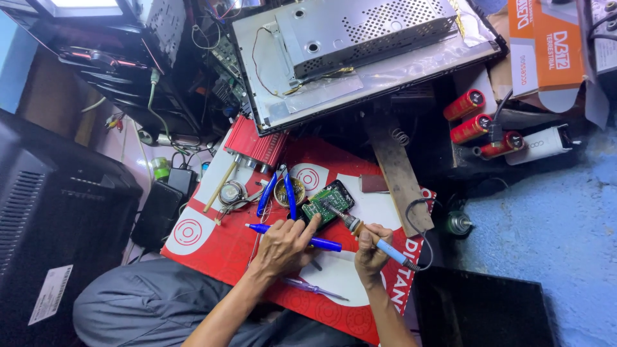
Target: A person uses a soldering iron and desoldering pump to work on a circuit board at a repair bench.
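Observation:
A small green circuit board (pixel 326 203) lies on a red and white sheet (pixel 212 247) on the floor. My right hand (pixel 371 254) grips a soldering iron (pixel 369 236) with a blue handle, its tip resting on the board. My left hand (pixel 285 244) is beside the board, thumb and fingers touching its near edge. A blue-handled tool (pixel 328 244) lies across the sheet under my left hand. A clear-handled screwdriver (pixel 313 289) lies near my wrists.
An opened flat device with a perforated metal cover (pixel 360 38) leans above. Three red cylinders (pixel 479 125), a red finned box (pixel 254 142), a wooden slat (pixel 398 173), blue pliers (pixel 279 193), a solder tin (pixel 290 191), black cases (pixel 58 212) surround.

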